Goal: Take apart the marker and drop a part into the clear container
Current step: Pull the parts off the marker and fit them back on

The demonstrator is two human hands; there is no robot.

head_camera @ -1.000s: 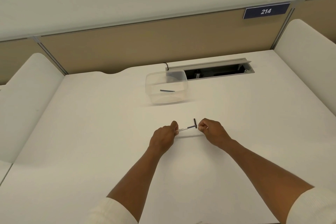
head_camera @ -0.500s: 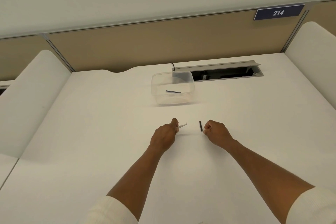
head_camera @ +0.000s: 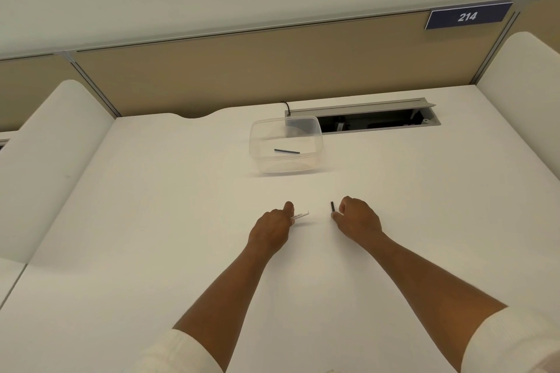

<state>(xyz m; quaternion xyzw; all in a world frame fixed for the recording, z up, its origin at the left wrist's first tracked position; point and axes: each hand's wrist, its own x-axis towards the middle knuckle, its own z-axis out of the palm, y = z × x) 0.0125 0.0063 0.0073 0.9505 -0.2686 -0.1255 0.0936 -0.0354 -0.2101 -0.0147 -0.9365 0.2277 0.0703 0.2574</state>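
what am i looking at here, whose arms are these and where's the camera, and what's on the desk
No machine here: these are a person's two bare arms, filmed by a wide-angle camera worn on their head, looking forward and down. The left hand has its grip on the white plastic marker barrel. The right hand pinches a short thin black marker part, pulled clear of the barrel. Farther back on the white desk stands a clear plastic container with a thin dark rod already inside. Behind it is an open grey cable hatch.

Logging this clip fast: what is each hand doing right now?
Left hand: grips the white marker body.
Right hand: pinches the small dark marker part.
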